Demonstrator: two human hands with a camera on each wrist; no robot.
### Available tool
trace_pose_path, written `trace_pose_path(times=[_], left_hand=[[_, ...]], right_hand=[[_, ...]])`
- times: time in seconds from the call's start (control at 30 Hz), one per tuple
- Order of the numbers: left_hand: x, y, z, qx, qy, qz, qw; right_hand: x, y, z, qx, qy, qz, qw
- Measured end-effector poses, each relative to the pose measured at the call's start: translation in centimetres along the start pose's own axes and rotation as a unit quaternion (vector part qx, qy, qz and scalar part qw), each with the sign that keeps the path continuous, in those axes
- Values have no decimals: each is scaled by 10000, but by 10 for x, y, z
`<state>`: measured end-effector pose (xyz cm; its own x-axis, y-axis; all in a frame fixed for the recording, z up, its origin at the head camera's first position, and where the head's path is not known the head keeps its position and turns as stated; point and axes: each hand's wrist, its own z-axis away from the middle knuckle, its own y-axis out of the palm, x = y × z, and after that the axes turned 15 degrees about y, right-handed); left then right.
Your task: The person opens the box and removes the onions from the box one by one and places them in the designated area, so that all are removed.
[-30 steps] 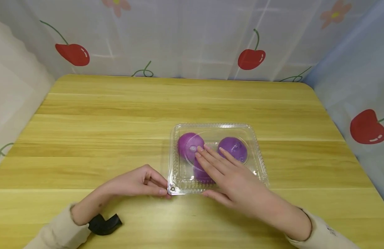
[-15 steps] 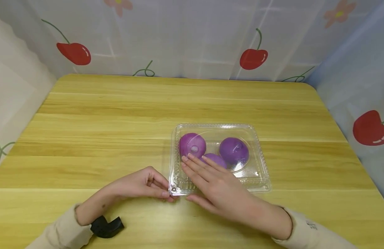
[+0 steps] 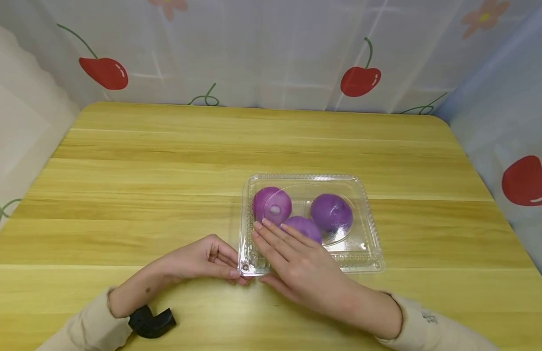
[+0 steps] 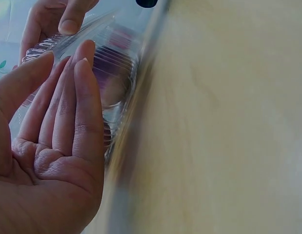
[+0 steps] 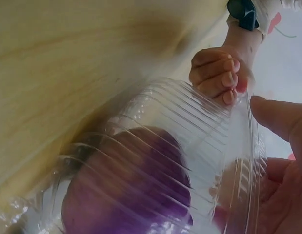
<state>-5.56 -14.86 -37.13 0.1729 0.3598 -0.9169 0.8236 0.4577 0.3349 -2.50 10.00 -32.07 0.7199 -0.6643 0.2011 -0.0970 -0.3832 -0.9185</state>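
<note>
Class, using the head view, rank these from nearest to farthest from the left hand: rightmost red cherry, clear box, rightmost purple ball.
1. Clear box: corner at the left hand.
2. Rightmost purple ball: inside, right half.
3. Rightmost red cherry: printed on the right curtain.

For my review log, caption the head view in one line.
Left hand grips a clear container of three round purple objects; right hand rests on top.

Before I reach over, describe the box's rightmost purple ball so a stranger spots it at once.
On the wooden table, find the clear plastic box. Inside it, go right, past the pinkish left ball. The rightmost ball, a bluer purple, shows whole through the plastic in the head view, unlike the front ball, partly hidden by the right hand.
</note>
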Motion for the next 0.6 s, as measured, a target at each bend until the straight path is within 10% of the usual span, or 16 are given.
trace_pose_path(times=[0.6], left_hand=[[7,5,-1,-246,390,-126,9989]], right_hand=[[0,8,0,-978,-592,694,9910]])
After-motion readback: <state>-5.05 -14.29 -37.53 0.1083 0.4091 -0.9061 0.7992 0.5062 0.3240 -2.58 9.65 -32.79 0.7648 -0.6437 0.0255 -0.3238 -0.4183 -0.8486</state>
